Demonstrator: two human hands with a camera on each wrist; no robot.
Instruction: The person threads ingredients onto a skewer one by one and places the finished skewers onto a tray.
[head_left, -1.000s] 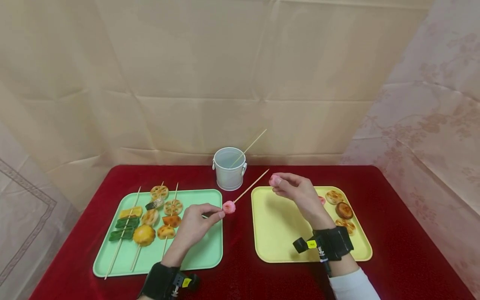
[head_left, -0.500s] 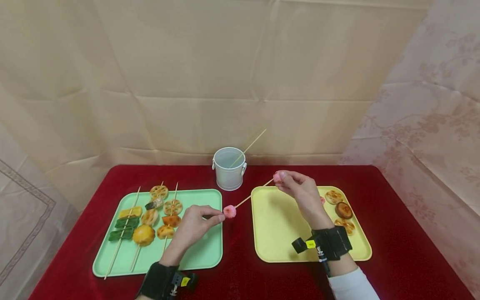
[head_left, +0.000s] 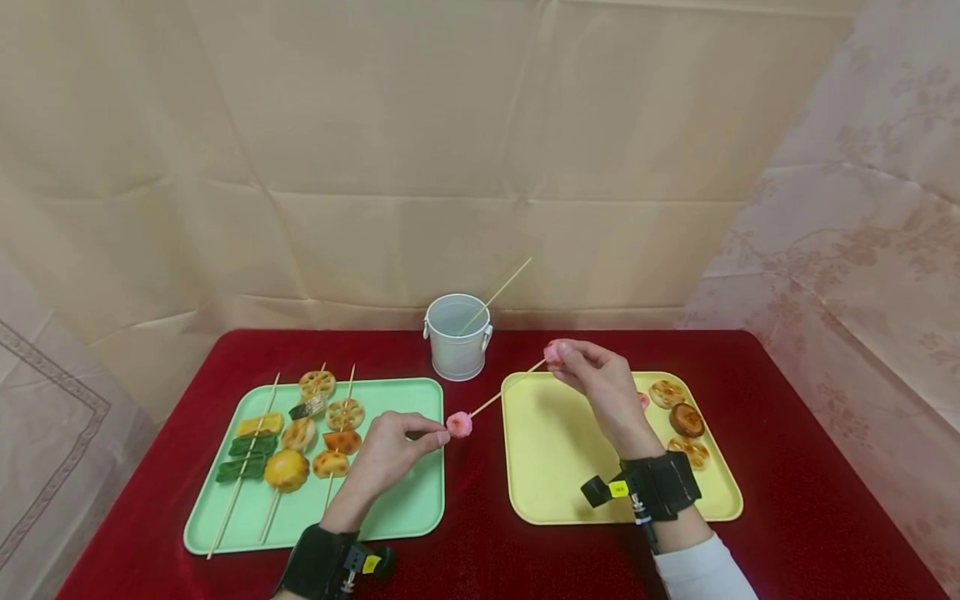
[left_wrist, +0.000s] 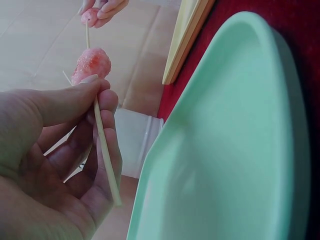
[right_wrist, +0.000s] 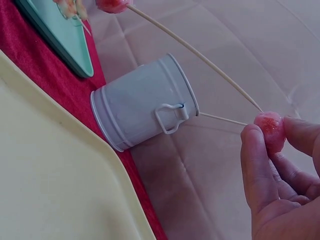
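Observation:
My left hand [head_left: 397, 450] pinches a bamboo skewer [left_wrist: 106, 150] between thumb and fingers, just behind a pink ball [left_wrist: 92, 65] threaded on it. The skewer slants up and right over the gap between the trays. At its far tip, my right hand [head_left: 596, 383] pinches a second pink ball [right_wrist: 270, 130] between thumb and fingertips. In the right wrist view the skewer's point meets this ball's surface. Both hands are raised above the table.
A green tray [head_left: 405, 517] at left bears several filled skewers. The yellow tray [head_left: 555, 492] at right holds lotus slices, a mushroom [head_left: 687, 420] and a pink piece [head_left: 643, 401]. Behind stands a white bucket [head_left: 457, 358] with one bare skewer [head_left: 506, 285] leaning in it.
The second pink ball in my right hand was apart from the skewer tip and has come up to it. The left hand has tilted the skewer lower toward the right.

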